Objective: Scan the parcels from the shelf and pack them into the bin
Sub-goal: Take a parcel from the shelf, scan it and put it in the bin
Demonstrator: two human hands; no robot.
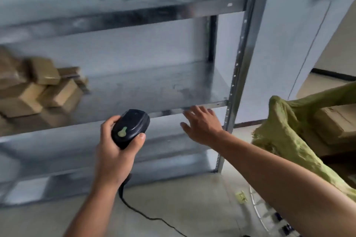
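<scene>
My left hand (115,148) grips a black barcode scanner (131,128) with a green trigger patch; its cable trails down to the floor. My right hand (202,125) is spread with nothing in it, just in front of the edge of the metal shelf (154,90). Several brown cardboard parcels (38,90) are piled on that shelf at the far left, blurred by motion. At the right stands a green woven sack (285,132) serving as the bin, with a cardboard parcel (335,121) inside it.
The shelf rack's slotted steel upright (237,75) stands between my right hand and the sack. Other shelf levels run above and below. A yellow scrap (241,196) lies on the pale floor, and a wire rack edge (269,219) shows at bottom right.
</scene>
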